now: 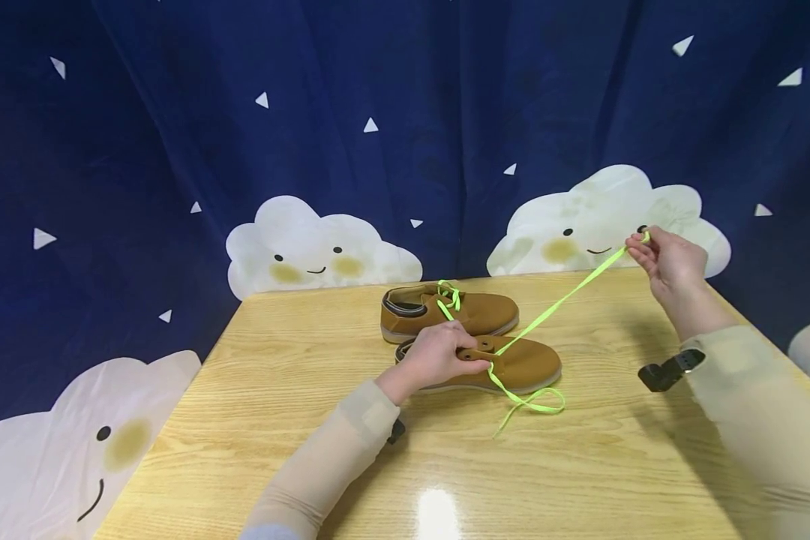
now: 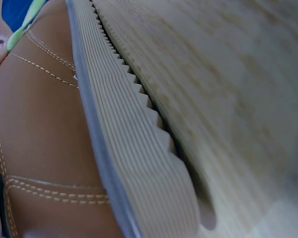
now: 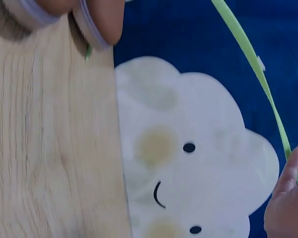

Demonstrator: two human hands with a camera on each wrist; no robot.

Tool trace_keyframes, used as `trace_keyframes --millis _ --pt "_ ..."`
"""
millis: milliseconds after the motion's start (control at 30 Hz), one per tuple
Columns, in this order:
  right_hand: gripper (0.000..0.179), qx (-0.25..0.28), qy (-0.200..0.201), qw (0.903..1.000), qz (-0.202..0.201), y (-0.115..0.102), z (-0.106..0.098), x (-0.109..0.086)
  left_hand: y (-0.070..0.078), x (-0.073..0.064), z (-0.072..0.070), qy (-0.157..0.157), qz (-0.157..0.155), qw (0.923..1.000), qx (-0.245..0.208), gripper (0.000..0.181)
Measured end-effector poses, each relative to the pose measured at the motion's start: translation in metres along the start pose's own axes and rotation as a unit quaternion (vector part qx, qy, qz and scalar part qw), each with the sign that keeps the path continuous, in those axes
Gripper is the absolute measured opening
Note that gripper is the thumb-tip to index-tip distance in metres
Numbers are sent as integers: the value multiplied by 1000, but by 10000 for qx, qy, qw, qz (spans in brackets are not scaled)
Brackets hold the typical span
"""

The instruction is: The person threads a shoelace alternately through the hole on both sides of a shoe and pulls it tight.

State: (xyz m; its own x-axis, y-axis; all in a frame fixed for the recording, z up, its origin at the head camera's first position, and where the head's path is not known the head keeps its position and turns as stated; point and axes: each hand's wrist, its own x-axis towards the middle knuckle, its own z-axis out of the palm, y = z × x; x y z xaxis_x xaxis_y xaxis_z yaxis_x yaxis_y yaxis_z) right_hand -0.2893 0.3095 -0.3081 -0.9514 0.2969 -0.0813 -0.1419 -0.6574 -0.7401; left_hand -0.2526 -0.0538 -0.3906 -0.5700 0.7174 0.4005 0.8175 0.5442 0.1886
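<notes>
Two brown shoes lie side by side with their toes to the right. My left hand (image 1: 439,354) grips the near shoe (image 1: 533,361) at its eyelet flap, thumb on the near side and fingers over the opening. Up and to the right, my right hand (image 1: 675,264) pinches one end of a neon-yellow shoelace (image 1: 567,298), which runs taut from the near shoe's eyelets. The lace's other end trails loosely over the shoe's side onto the table. In the left wrist view, the shoe's stitched side (image 2: 49,129) and ribbed sole (image 2: 124,119) fill the left half.
Behind the near shoe stands the far shoe (image 1: 489,311), with a similar yellow lace (image 1: 451,294) through it. Both rest on a light wooden table (image 1: 277,337). A dark blue curtain (image 1: 405,75) with smiling clouds hangs behind the table.
</notes>
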Motion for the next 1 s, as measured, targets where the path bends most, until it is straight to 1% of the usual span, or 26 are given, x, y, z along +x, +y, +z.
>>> trace_keyframes --millis 100,200,267,467,533,600,667,733,800,867,933,1000 --pt "26 -149 176 9997 -106 -7 -5 3 0 -1 0 8 5 10000 -61 33" --pt "22 -187 275 9992 -217 -11 -8 4 -1 -1 0 24 11 9999 -111 35" --pt "20 -169 330 9989 -298 -13 -10 5 -1 -1 0 32 22 9999 -129 36" --pt "13 -382 664 9955 -565 -16 -11 3 -1 0 1 -19 3 9999 -164 41" --pt "12 -420 569 9958 -583 -16 -11 2 -1 0 0 -52 -26 9999 -151 43" --pt "12 -527 369 9965 -533 -13 -13 1 0 0 0 -71 -67 9998 -144 43" --pt "13 -583 113 9972 -445 -9 -14 -1 0 0 0 -41 -193 9993 -332 38" --pt "13 -760 -78 9964 -360 -4 -14 -3 0 1 -1 -4 -405 9969 -669 29" --pt "13 -905 -235 9952 -292 2 -14 -7 -1 2 -2 4 -681 9907 -1182 22" --pt "12 -1110 -367 9927 -295 7 -12 -11 -2 4 -4 -43 -971 9796 -1760 20" --pt "11 -1160 -561 9911 -338 10 -11 -15 -4 6 -5 -158 -1237 9655 -2286 21" --pt "13 -1287 -782 9877 -433 13 -8 -20 -6 8 -7 -255 -1437 9507 -2737 19"
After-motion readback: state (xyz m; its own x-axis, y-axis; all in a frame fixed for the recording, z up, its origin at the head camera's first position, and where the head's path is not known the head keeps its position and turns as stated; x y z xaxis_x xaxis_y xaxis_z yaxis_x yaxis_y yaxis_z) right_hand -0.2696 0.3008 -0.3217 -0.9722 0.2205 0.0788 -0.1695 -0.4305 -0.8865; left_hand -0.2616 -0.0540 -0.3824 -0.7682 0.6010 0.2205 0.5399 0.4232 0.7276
